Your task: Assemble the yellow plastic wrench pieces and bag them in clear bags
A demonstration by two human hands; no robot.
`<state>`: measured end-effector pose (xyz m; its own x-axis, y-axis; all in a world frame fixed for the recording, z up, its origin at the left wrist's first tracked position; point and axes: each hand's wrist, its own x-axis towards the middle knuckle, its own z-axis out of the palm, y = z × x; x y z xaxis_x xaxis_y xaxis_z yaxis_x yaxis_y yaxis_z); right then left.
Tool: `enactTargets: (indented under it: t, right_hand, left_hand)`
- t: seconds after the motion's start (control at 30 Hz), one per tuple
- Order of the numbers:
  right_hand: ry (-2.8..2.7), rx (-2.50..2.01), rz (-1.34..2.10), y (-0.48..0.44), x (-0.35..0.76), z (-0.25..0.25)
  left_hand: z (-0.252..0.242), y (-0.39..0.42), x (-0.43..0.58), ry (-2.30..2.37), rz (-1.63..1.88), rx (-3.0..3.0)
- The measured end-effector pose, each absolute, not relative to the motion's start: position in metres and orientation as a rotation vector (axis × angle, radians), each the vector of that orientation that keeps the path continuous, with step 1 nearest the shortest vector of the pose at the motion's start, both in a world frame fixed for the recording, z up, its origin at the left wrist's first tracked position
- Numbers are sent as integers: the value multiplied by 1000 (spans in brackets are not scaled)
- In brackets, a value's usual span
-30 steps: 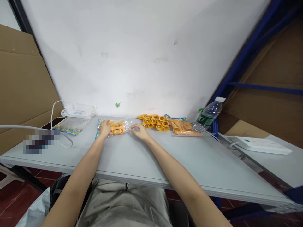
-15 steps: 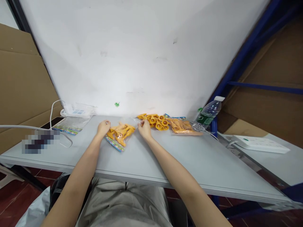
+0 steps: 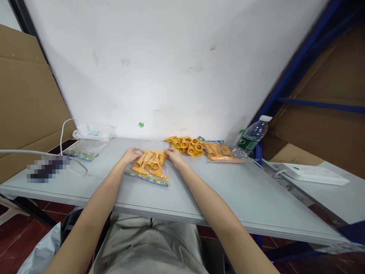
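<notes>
A clear plastic bag (image 3: 155, 179) with a colourful printed strip lies flat on the table in front of me, strip towards me. Inside it are several orange plastic pieces (image 3: 148, 161) with flared, cup-like ends. My left hand (image 3: 131, 155) is closed at the bag's upper left side, thumb and fingers pinching its edge. At the opposite side my right hand (image 3: 173, 156) grips the upper right edge with curled fingers. Just beyond the right hand sits a loose pile of the same orange pieces (image 3: 191, 146). A second filled bag (image 3: 218, 152) rests right of the pile.
A water bottle (image 3: 253, 134) leans at the table's right back corner, near a blue metal post. A white power strip (image 3: 313, 174) lies farther right. On the left are an empty printed bag (image 3: 88, 149), white cables and a cardboard panel (image 3: 28, 99). A white wall (image 3: 171, 76) closes off the back.
The bag has turned and been spread flatter, its printed strip now running across the near side. My left hand has moved right, and both hands have closed in on the bag's edges.
</notes>
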<state>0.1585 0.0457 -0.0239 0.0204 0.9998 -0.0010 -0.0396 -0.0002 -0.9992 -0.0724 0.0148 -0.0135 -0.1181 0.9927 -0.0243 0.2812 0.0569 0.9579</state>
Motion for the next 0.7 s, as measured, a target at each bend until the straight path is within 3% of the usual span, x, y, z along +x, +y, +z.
enactTargets:
  t: [0.23,0.43,0.7]
  right_hand:
    - [-1067,-1219,1345,40,157,-21]
    - [-1002,-1197,1431,40,156,-21]
    - [-969,-1141,1498,39,160,-16]
  left_hand:
    - [-20,22,-72,1825,1174,1493]
    - [-29,33,-72,1789,1288,1407]
    - [-27,32,-70,1286,1447,1000]
